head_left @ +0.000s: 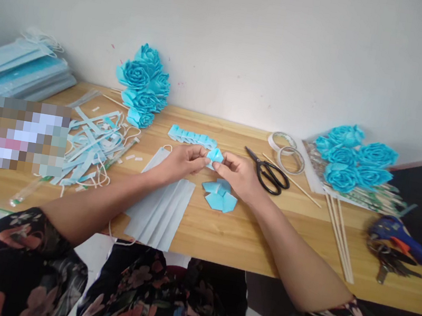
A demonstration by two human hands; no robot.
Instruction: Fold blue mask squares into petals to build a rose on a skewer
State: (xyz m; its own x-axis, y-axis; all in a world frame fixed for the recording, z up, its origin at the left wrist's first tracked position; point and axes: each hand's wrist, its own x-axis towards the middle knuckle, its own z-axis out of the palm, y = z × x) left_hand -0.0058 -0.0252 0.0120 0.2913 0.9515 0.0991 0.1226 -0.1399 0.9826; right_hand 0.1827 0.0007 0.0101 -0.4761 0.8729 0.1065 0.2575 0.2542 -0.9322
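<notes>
Both hands meet at the middle of the table. My left hand (191,161) and my right hand (236,172) pinch a small folded blue petal (215,155) between thumbs and fingers, one at each side. Just below lies a small pile of cut blue petals (221,196). Behind the hands runs a row of folded blue petals (190,137). Pale blue face masks (162,214) lie flat under and beside my left wrist. Black-handled scissors (268,175) rest right of my right hand, blades pointing away and left.
Blue flowers on sticks (142,83) lie back left, more blue flowers (355,157) at right. A heap of mask scraps (94,147), stacked masks (17,66), tape rolls (291,159), wooden sticks (338,237) and keys (391,256) surround the work area. A wall stands behind.
</notes>
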